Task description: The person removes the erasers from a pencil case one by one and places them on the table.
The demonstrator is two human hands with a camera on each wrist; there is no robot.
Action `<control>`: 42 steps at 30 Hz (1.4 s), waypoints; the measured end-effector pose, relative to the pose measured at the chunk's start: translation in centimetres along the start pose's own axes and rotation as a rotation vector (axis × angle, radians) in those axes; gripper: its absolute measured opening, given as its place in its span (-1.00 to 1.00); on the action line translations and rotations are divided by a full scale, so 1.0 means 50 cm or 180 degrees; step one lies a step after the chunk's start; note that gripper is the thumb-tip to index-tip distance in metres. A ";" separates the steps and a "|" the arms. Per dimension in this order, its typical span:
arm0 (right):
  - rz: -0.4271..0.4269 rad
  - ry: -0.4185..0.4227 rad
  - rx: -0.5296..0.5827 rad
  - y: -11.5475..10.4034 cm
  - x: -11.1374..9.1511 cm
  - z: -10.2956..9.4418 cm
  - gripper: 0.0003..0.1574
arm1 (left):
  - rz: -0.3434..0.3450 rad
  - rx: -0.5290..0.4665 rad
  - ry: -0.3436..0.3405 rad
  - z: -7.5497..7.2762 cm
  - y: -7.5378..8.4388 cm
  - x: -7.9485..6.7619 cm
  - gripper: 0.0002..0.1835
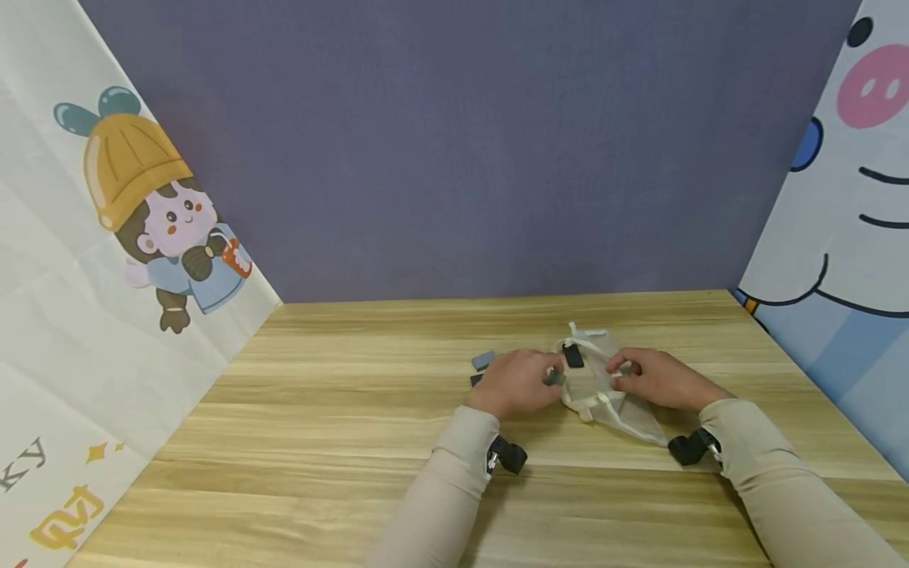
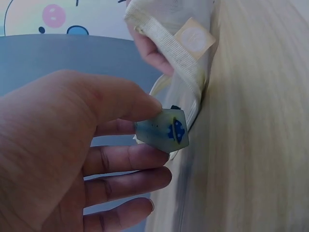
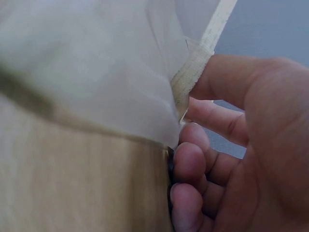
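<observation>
My left hand [image 1: 520, 382] pinches a small flat pale-green piece [image 2: 163, 129] with a blue ringed planet printed on it, between thumb and forefinger. The other left fingers are spread below it. Just right of it lies a sheer whitish mesh bag [image 1: 585, 384] with a cream woven band along its opening. My right hand [image 1: 663, 380] pinches this band [image 3: 192, 75] between thumb and fingers, at the bag's right side. A black flat piece [image 1: 572, 356] shows at the bag's opening, close to the left fingertips. A square tan label [image 2: 195, 38] is on the bag.
Left of the left hand, a grey-blue flat piece [image 1: 483, 360] and a dark piece [image 1: 476, 380], partly hidden by the hand, lie on the wooden table [image 1: 284, 442]. A purple-grey panel [image 1: 454, 158] stands behind, with printed sheets at both sides.
</observation>
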State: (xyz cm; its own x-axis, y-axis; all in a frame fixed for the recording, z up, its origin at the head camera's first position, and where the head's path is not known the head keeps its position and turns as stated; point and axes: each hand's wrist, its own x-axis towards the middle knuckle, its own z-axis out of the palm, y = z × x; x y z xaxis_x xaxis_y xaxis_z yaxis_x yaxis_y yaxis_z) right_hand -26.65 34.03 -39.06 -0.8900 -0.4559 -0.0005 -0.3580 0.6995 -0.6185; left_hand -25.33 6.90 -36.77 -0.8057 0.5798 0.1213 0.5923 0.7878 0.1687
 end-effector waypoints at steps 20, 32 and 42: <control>-0.0019 0.0043 -0.0093 0.002 0.000 0.002 -0.67 | -0.0259 -0.0139 0.0043 -0.015 -0.032 -0.004 -0.68; -0.0022 0.0033 -0.0110 0.000 0.002 0.002 -0.65 | -0.0330 -0.0277 0.0109 -0.024 -0.043 -0.009 -0.64; -0.0007 0.0018 -0.0097 0.001 0.002 0.000 -0.67 | -0.0436 -0.0322 0.0089 -0.029 -0.055 -0.013 -0.63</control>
State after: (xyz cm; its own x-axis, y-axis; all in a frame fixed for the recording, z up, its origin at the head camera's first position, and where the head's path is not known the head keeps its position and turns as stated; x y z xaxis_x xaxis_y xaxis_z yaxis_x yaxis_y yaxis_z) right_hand -26.74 34.01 -39.11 -0.8908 -0.4543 0.0054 -0.3683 0.7151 -0.5942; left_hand -26.41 4.05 -35.88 -0.8795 0.4612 0.1174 0.4748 0.8334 0.2829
